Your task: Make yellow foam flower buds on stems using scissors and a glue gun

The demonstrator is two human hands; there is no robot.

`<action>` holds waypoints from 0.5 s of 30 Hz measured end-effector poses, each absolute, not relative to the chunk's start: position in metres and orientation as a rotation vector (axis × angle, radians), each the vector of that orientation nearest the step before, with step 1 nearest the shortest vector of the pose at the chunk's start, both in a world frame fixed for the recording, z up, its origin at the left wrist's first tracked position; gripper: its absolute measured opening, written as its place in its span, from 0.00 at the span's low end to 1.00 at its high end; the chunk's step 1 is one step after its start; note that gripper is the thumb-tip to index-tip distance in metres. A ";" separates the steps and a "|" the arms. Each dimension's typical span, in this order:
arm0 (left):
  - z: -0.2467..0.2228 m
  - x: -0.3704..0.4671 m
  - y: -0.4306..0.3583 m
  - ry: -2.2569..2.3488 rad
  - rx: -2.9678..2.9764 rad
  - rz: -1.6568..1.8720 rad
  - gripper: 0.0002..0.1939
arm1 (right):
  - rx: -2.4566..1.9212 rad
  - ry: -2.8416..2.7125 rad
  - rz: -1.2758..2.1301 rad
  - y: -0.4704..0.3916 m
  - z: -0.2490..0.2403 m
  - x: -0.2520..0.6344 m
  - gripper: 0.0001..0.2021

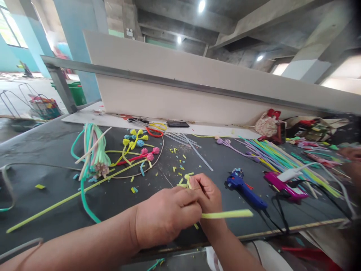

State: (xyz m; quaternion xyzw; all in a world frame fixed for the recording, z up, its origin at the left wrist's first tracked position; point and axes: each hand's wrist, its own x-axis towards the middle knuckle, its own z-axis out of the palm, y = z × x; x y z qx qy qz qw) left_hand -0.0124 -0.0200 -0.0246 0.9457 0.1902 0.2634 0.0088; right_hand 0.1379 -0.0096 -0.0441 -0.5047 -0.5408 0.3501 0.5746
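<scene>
Near the table's front edge, my left hand (169, 216) and my right hand (208, 194) meet, both closed on a pale yellow pipe cleaner (228, 214). Its straight end sticks out to the right below my fingers. Short yellow loops or pieces show above my fingertips; my left hand hides the middle of the work. To the left lie a bundle of green and pale pipe cleaners (97, 150), a long yellow one (56, 205), and knotted pieces with yellow and blue buds (135, 139) and pink buds (150, 152).
A blue glue gun (249, 192) and a magenta power socket (284, 186) with cords lie to my right. Behind them are many coloured pipe cleaners (270, 154). Cut scraps (177, 167) litter the middle. A phone (177, 124) lies by the white board (183, 99). Another person's hand (351, 156) is at far right.
</scene>
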 end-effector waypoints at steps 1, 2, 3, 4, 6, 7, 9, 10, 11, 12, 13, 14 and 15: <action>-0.024 -0.013 -0.020 0.583 2.967 0.831 0.08 | -1.228 -1.345 0.744 -0.010 -0.043 0.137 0.13; -0.024 -0.014 -0.021 0.579 2.968 0.848 0.08 | -1.270 -1.413 0.680 -0.010 -0.042 0.137 0.13; -0.023 -0.014 -0.021 0.574 2.966 0.866 0.08 | -1.301 -1.464 0.639 -0.010 -0.040 0.136 0.13; -0.023 -0.014 -0.021 0.570 2.962 0.882 0.08 | -1.322 -1.497 0.630 -0.010 -0.039 0.136 0.13; -0.023 -0.014 -0.021 0.556 2.960 0.901 0.08 | -1.369 -1.566 0.621 -0.009 -0.037 0.136 0.14; -0.023 -0.014 -0.021 0.544 2.961 0.906 0.08 | -1.385 -1.583 0.636 -0.009 -0.036 0.136 0.14; -0.023 -0.014 -0.022 0.520 2.960 0.904 0.07 | -1.396 -1.623 0.676 -0.007 -0.036 0.137 0.13; -0.023 -0.014 -0.022 0.508 2.957 0.901 0.07 | -1.393 -1.652 0.696 -0.006 -0.036 0.137 0.13; -0.023 -0.015 -0.022 0.491 2.946 0.898 0.07 | -1.382 -1.690 0.719 -0.006 -0.036 0.138 0.13; -0.021 -0.015 -0.022 0.467 2.911 0.903 0.07 | -1.366 -1.733 0.743 -0.006 -0.035 0.138 0.12; -0.020 -0.015 -0.022 0.438 2.845 0.931 0.08 | -1.347 -1.777 0.770 -0.007 -0.034 0.138 0.12; -0.017 -0.015 -0.021 0.431 2.742 0.986 0.09 | -1.309 -1.828 0.804 -0.008 -0.033 0.138 0.12; -0.014 -0.015 -0.021 0.462 2.610 1.051 0.09 | -1.245 -1.892 0.847 -0.010 -0.031 0.138 0.12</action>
